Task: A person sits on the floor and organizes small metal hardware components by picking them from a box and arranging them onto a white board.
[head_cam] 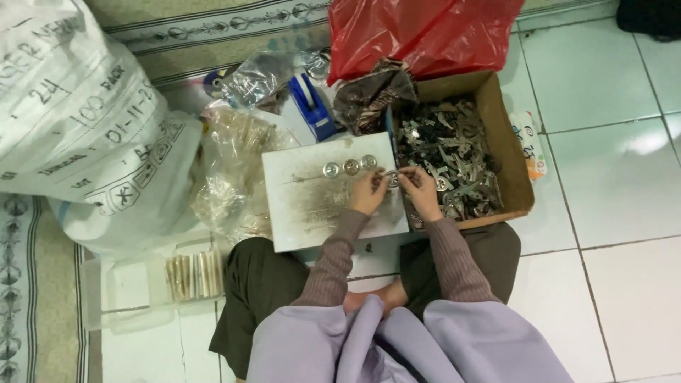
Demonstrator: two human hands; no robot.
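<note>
a big white woven sack with dark markings leans at the left on the tiled floor. a red plastic bag lies crumpled at the top, with a blue tape dispenser and clear plastic bags near it. a clear tray holding pale strips sits lower left, beside a patterned mat.

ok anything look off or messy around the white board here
Nothing is spilled. The white board has a grey smudged patch in its middle, and the cardboard box of loose metal parts is a jumbled heap; both hands meet at the board's right edge.
</note>
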